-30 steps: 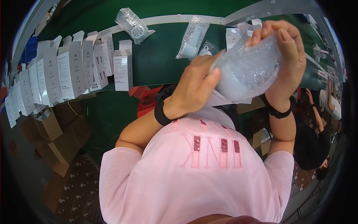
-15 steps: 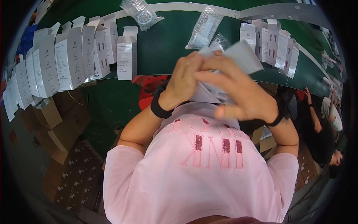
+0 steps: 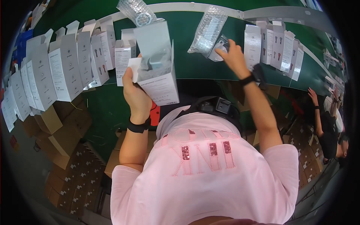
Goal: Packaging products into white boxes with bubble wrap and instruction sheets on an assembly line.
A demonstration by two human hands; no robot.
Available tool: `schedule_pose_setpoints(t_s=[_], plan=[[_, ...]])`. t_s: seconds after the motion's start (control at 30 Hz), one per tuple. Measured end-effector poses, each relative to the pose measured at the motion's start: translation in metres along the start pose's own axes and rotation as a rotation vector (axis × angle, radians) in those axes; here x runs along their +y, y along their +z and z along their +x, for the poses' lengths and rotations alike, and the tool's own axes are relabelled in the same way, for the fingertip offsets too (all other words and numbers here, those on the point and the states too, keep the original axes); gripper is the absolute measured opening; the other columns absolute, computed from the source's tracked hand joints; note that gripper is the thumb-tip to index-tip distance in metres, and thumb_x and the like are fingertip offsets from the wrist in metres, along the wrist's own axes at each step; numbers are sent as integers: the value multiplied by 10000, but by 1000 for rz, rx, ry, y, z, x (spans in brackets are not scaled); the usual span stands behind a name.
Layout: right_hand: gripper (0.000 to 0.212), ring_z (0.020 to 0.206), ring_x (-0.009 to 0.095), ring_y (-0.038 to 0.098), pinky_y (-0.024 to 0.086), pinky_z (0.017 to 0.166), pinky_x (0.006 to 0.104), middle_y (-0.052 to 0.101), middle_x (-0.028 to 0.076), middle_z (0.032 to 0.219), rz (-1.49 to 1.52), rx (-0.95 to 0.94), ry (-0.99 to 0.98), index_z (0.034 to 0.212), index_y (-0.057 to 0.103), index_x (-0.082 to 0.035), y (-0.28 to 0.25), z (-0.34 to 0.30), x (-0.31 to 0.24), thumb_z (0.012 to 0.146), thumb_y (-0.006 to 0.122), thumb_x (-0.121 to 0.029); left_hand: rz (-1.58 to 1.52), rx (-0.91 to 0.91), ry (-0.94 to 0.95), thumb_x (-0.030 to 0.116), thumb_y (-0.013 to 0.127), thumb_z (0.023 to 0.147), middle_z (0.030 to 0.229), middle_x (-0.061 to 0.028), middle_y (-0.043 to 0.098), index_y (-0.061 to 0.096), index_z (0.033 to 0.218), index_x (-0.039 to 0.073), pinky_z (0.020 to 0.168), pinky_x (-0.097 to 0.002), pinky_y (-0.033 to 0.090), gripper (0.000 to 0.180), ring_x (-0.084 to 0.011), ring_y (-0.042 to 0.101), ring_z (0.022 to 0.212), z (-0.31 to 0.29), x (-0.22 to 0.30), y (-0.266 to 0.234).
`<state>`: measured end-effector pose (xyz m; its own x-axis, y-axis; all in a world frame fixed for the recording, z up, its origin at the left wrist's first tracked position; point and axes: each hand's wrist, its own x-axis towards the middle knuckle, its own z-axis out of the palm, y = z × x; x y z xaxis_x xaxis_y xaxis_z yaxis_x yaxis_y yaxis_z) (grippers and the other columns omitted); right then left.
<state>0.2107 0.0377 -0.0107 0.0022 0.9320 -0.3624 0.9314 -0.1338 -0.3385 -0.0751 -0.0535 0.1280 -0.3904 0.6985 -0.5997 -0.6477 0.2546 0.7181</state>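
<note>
My left hand (image 3: pixel 137 95) grips a white carton (image 3: pixel 161 88) with its top flap raised, above the table's near edge. Inside its mouth sits something pale blue in bubble wrap (image 3: pixel 152 65). At the table's middle, my right hand (image 3: pixel 236 58) has thumb and fingers on a small clear plastic bag (image 3: pixel 219 52) holding a whitish part I cannot make out. Beside that bag lies a bubble-wrap pouch (image 3: pixel 208 30) with a pale blue item in it. Another bubble-wrap pouch (image 3: pixel 138 13), showing a round pale blue ring, is behind the carton.
Open white cartons (image 3: pixel 67 69) stand in a long row at the left. More white cartons (image 3: pixel 253 45) line the right of the green table (image 3: pixel 180 41). A metal rail (image 3: pixel 285 15) bounds the back. Brown boxes (image 3: pixel 56 146) stack below left; another person (image 3: pixel 328 127) is far right.
My hands were together in front of my chest, blurred over a white carton. They have parted: the left brought the carton leftward, the right reached out to the small plastic bag.
</note>
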Motion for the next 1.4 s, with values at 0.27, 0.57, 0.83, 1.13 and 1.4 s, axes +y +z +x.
schedule_pose_setpoints(t_s=[0.27, 0.57, 0.83, 1.13, 1.4], plan=[[195, 620, 129, 540, 395, 551, 292, 636, 44, 699, 467, 180, -130, 860, 673, 0, -80, 1, 1, 861, 689, -195, 112, -323, -45, 446, 210, 1064, 1123, -75, 648, 505, 1352, -25, 895, -271, 451, 626, -142, 605, 975, -11, -2, 39], [144, 706, 87, 623, 475, 618, 235, 657, 24, 802, 672, -89, -477, 944, 622, 5, -250, -104, -142, 829, 703, -26, 209, -815, -285, 658, 221, 986, 1002, -117, 656, 583, 1258, -39, 854, -259, 439, 831, -146, 590, 926, -49, -1, 96], [382, 754, 179, 623, 522, 702, 314, 646, 42, 856, -75, -562, -679, 1110, 643, 23, -274, -98, -128, 738, 718, -21, 261, -952, -297, 655, 273, 979, 1096, -108, 642, 530, 1294, -33, 892, -278, 467, 799, -152, 607, 994, -51, -11, 104], [552, 1003, 188, 624, 505, 891, 321, 643, 167, 1165, 392, -1461, -264, 1291, 504, 48, -263, -86, -143, 781, 695, -42, 246, -1022, -470, 579, 368, 996, 1244, -123, 581, 379, 1421, -35, 939, -294, 471, 747, -176, 597, 1088, -52, -18, 95], [540, 1062, 172, 576, 449, 948, 325, 587, 172, 1288, 150, 130, -547, 1284, 553, 25, -287, -101, -105, 819, 728, -188, 266, -1038, 105, 153, 743, 833, 1352, -187, 487, 147, 1504, 49, 1026, -397, 401, 903, -236, 481, 1256, -27, -25, 70]])
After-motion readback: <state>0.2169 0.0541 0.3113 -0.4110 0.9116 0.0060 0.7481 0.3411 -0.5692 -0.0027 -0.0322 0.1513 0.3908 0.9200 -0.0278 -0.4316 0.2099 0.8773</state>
